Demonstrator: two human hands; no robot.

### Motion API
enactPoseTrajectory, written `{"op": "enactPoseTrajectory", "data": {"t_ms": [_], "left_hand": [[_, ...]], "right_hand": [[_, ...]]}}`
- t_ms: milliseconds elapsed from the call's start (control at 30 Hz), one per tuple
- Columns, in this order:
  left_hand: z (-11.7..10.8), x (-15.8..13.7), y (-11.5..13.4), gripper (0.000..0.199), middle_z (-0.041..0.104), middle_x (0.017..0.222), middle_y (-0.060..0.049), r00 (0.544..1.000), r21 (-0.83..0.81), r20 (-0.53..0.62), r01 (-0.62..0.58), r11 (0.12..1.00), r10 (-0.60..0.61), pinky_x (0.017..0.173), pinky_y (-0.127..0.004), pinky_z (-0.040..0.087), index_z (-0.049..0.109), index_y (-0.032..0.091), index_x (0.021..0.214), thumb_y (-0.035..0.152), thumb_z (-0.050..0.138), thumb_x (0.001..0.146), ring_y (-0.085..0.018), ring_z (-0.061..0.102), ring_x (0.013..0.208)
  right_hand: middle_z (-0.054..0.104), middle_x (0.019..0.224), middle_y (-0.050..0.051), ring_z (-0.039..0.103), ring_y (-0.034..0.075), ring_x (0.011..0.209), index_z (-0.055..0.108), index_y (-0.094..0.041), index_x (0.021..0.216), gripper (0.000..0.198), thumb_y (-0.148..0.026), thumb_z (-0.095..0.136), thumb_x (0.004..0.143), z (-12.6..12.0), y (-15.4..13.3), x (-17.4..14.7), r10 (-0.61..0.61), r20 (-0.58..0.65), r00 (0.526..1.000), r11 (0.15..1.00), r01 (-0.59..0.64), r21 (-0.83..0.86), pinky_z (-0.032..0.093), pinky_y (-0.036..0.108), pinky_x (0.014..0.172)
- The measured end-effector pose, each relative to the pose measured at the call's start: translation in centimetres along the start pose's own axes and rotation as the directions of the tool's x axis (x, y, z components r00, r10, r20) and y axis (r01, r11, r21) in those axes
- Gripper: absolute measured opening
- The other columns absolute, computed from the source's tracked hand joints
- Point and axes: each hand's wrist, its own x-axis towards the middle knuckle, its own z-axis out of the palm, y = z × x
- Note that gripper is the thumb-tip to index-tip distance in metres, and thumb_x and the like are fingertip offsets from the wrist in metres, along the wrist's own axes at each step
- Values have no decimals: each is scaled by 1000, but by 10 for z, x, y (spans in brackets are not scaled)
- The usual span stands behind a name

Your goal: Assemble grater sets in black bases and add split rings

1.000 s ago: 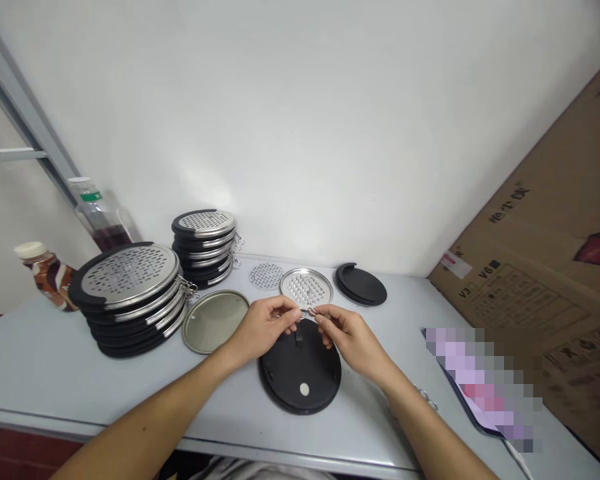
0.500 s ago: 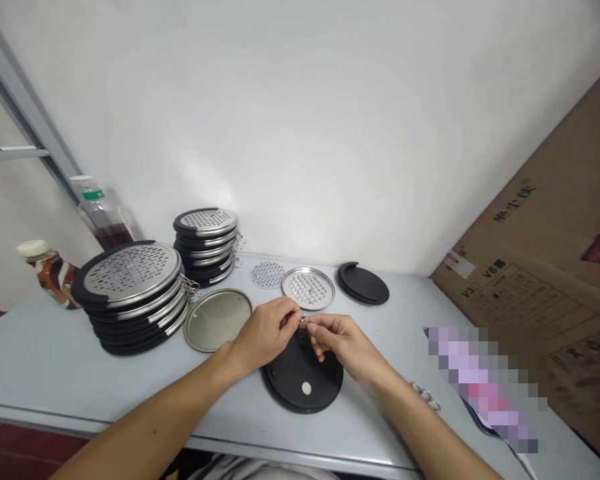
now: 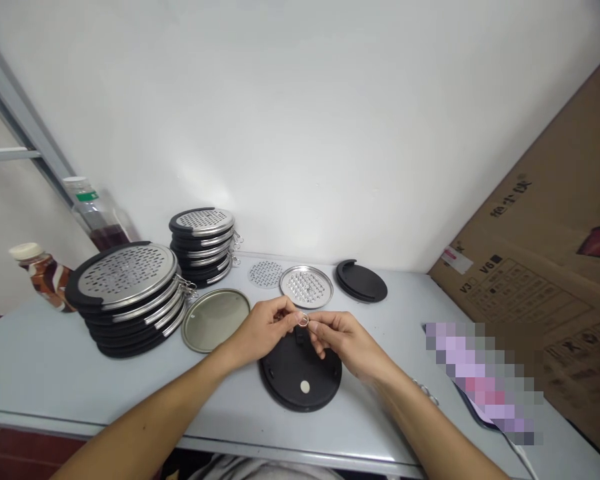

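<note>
A small metal ring (image 3: 304, 321) is pinched between my two hands. My left hand (image 3: 269, 328) grips its left side with thumb and forefinger; my right hand (image 3: 344, 339) pinches the right side, its lower fingers curled. Directly beneath lies a round black disc (image 3: 303, 377) with a pale round spot and a small black tab partly hidden by my fingers. Behind my hands sits a round metal grater plate (image 3: 307, 287) with raised teeth. A thin perforated metal disc (image 3: 265, 274) is beside it, and a shallow greenish metal lid (image 3: 215, 321) lies left of my left hand.
Two stacks of round black-rimmed graters, a near one (image 3: 130, 280) and a far one (image 3: 204, 230), stand on the left by two bottles (image 3: 43, 277). A black holder (image 3: 361, 281) lies at the back. Loose rings (image 3: 427, 392), a blurred-out phone (image 3: 480, 387) and a carton (image 3: 540, 280) are on the right.
The ring shows more clearly between my fingertips and looks turned. Both hands stay over the black disc. The whole view has shifted slightly.
</note>
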Motion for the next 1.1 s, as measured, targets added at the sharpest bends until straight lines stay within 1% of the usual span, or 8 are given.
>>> {"op": "enactPoseTrajectory", "data": {"t_ms": [100, 200, 333, 500, 600, 700, 867, 1100], "left_hand": [[-1, 1, 1, 28, 50, 66, 3, 995, -169, 70, 82, 982, -71, 56, -21, 34, 56, 15, 76, 41, 57, 85, -9, 44, 59], [1, 1, -3, 33, 47, 64, 4, 981, -331, 119, 187, 925, -155, 52, -20, 28, 54, 15, 75, 46, 60, 83, -7, 38, 54], [4, 3, -7, 34, 47, 62, 4, 963, -428, 144, 269, 863, -229, 50, -19, 27, 55, 14, 73, 46, 65, 79, -6, 36, 52], [-1, 3, -1, 27, 55, 65, 2, 978, -472, 60, 205, 857, -201, 53, -20, 35, 56, 14, 73, 39, 66, 80, -7, 46, 54], [-4, 3, 1, 22, 59, 69, 1, 988, -485, 1, 134, 864, -152, 56, -20, 39, 59, 14, 80, 35, 68, 79, -8, 51, 59], [-3, 3, 2, 20, 61, 70, 0, 992, -467, -11, 106, 878, -126, 58, -21, 43, 61, 13, 80, 32, 68, 79, -9, 54, 62], [0, 2, 3, 19, 63, 69, -1, 993, -346, -36, 95, 934, -115, 61, -22, 47, 63, 12, 76, 30, 70, 77, -11, 57, 63], [0, 5, 0, 21, 63, 69, 0, 985, -338, -69, 126, 933, -158, 60, -23, 49, 61, 13, 80, 30, 71, 75, -12, 60, 64]], "right_hand": [[52, 62, -1, 47, 9, 55, 63, -13, 75, 28, -40, 62, 83, 0, -5, -3, 9, 25, 1000, 998, -10, 56, 39, 23, 55], [53, 63, -1, 48, 9, 55, 66, -12, 79, 31, -43, 64, 81, 1, -8, -6, 12, 57, 998, 994, -18, 106, 40, 24, 55], [54, 63, -1, 49, 9, 53, 68, -12, 84, 33, -45, 69, 77, 4, -10, -7, 9, 46, 999, 981, -18, 195, 41, 24, 53], [57, 65, 0, 51, 8, 52, 68, -13, 84, 30, -42, 68, 78, 6, -9, -6, 40, 43, 998, 977, -48, 207, 41, 23, 50], [59, 67, 0, 51, 7, 49, 68, -12, 87, 32, -42, 68, 78, 4, -5, -3, 47, -18, 999, 979, -42, 202, 39, 22, 47], [60, 70, 1, 52, 8, 52, 67, -13, 87, 29, -41, 67, 79, 2, -2, -1, 14, -90, 996, 990, -1, 141, 41, 22, 49], [60, 66, 0, 51, 9, 51, 68, -14, 80, 28, -42, 61, 82, 0, 1, 1, -39, -129, 991, 999, 39, -10, 44, 24, 52], [66, 69, 3, 60, 14, 59, 71, -17, 96, 26, -37, 60, 83, 3, 11, 0, -163, -266, 950, 952, 81, -296, 51, 27, 57]]}}
